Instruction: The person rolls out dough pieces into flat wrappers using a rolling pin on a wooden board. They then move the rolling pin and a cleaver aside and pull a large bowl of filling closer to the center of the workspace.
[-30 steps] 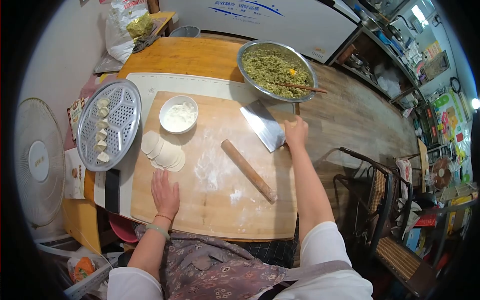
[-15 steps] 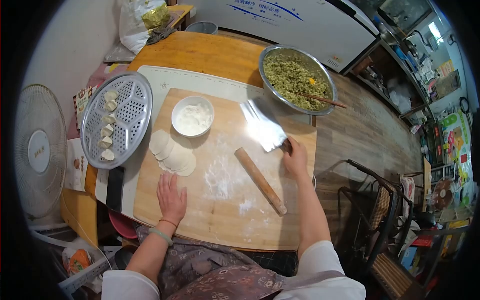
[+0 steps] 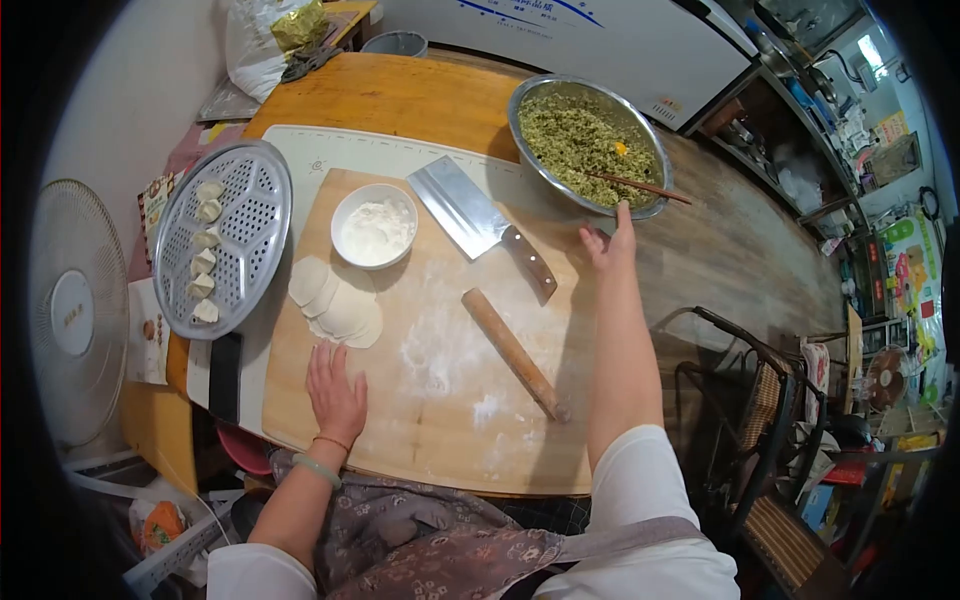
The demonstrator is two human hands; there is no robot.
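My left hand [image 3: 336, 395] lies flat with its fingers spread on the wooden board [image 3: 440, 450], just below several overlapping dough wrappers [image 3: 345, 310]. My right hand [image 3: 612, 240] is at the near rim of the metal bowl of green filling [image 3: 575, 140], thumb and fingers apart. Chopsticks [image 3: 650, 188] rest in that bowl. A cleaver [image 3: 462, 210] lies near the board's top edge, its wooden handle toward the right. Left of it stands a white bowl of flour [image 3: 374, 228]. The rolling pin [image 3: 515, 355] lies slanted on the floured board.
On the left, an oval perforated tray [image 3: 265, 200] holds a row of dumplings, with a dark phone [image 3: 225, 375] below it. A fan [image 3: 75, 310] stands at the far left. Chairs [image 3: 760, 400] are on the right.
My right hand has let go of the cleaver and moved up to the filling bowl. The cleaver now lies farther left, turned on the board. My left hand stays on the board.
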